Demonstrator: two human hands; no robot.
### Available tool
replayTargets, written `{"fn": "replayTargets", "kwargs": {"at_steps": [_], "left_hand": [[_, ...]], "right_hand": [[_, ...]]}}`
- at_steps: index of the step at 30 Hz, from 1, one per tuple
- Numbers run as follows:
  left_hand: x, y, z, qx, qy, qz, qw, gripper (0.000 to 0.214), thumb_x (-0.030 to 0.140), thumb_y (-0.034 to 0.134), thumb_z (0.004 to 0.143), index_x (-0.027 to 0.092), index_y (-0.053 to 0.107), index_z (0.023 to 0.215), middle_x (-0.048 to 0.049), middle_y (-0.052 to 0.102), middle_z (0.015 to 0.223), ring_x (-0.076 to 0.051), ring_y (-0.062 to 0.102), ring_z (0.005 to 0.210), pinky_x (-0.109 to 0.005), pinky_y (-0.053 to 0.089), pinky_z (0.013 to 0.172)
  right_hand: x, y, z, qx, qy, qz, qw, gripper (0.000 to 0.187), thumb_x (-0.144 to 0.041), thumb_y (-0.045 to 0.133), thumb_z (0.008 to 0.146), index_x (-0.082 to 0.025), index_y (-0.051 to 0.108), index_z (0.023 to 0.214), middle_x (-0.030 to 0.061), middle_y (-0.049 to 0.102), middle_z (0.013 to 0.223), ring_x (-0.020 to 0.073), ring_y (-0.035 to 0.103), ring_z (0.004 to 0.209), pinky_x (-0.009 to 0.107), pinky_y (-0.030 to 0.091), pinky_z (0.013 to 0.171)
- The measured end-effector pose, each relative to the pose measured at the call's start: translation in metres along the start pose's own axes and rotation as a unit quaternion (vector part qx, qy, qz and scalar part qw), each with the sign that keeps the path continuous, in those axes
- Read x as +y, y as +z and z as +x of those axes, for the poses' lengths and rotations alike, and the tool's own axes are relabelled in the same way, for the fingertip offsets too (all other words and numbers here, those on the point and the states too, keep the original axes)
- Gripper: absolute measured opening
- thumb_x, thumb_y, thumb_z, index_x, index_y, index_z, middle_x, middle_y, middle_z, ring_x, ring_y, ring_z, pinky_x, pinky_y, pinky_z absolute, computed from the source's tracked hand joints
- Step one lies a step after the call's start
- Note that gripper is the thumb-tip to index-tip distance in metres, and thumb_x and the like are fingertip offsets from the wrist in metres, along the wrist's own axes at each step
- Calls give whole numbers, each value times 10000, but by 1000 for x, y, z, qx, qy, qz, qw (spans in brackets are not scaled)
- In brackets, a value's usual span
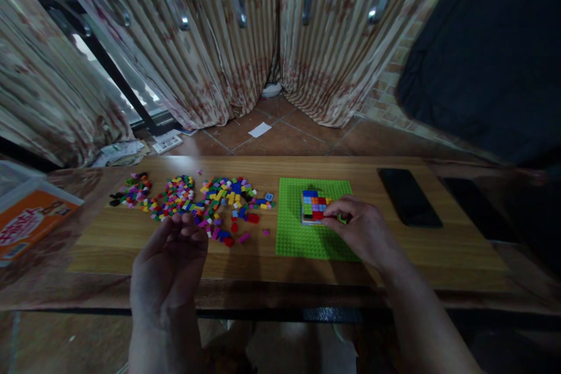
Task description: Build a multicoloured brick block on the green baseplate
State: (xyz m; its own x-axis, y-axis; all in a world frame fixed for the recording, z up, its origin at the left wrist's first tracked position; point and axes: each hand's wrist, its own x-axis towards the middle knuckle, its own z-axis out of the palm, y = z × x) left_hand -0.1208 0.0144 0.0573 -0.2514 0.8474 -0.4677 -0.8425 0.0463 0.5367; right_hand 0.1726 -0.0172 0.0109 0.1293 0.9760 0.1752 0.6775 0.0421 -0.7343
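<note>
On the green studded baseplate [291, 239] sits a low block built of coloured toy bricks [310, 201], with blue, red, green and yellow on its top. My right hand [366, 228] reaches over the plate's right side, thumb and fingertips pinched at a red brick [319, 216] on the block's near right corner. Part of the block's right side is hidden behind those fingers. My left hand [170, 263] is raised palm up before the loose bricks [232, 190], its fingers loosely curled. Nothing shows in its palm.
Loose bricks spread in heaps across the table's [254, 266] left half. A black phone [409, 197] lies to the right of the plate, with another dark flat object [477, 207] beyond it. An orange-labelled plastic box [35, 219] stands at the left edge.
</note>
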Motion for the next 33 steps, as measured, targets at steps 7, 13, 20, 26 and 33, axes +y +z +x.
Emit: {"fn": "replayTargets", "kwargs": {"at_steps": [7,13,20,26,33], "left_hand": [[-1,0,1,-1,2,10,1000,249,103,361,929,120,560,782,-23,615,673,-82,572,532,-179,467,471],[-1,0,2,-9,-2,7,1000,236,106,371,929,120,554,780,-19,604,678,-79,563,535,-176,465,474],[2,-2,1,2,-8,5,1000,247,100,359,926,122,554,777,-25,603,680,-82,550,528,-177,465,461],[3,-1,0,2,7,11,1000,223,80,370,902,135,548,781,-21,592,675,-87,555,531,-176,460,454],[0,2,0,-8,0,55,998,217,95,401,898,158,552,755,-7,583,676,-73,569,548,-150,467,481]], "right_hand": [[3,2,0,5,18,47,999,114,-243,665,750,-220,673,639,-11,621,687,138,556,638,282,390,621],[3,3,1,1,27,49,998,117,-246,669,741,-220,673,627,-8,643,682,147,582,652,288,407,636],[13,2,1,-7,29,87,996,110,-336,709,723,-227,720,713,7,673,738,152,582,645,298,436,623],[22,-15,6,171,68,146,972,253,-427,676,770,-200,722,873,58,718,849,204,645,761,366,500,731],[13,-9,9,48,-8,40,998,625,-404,764,690,-247,574,1265,102,553,1341,288,513,1234,486,413,1023]]}}
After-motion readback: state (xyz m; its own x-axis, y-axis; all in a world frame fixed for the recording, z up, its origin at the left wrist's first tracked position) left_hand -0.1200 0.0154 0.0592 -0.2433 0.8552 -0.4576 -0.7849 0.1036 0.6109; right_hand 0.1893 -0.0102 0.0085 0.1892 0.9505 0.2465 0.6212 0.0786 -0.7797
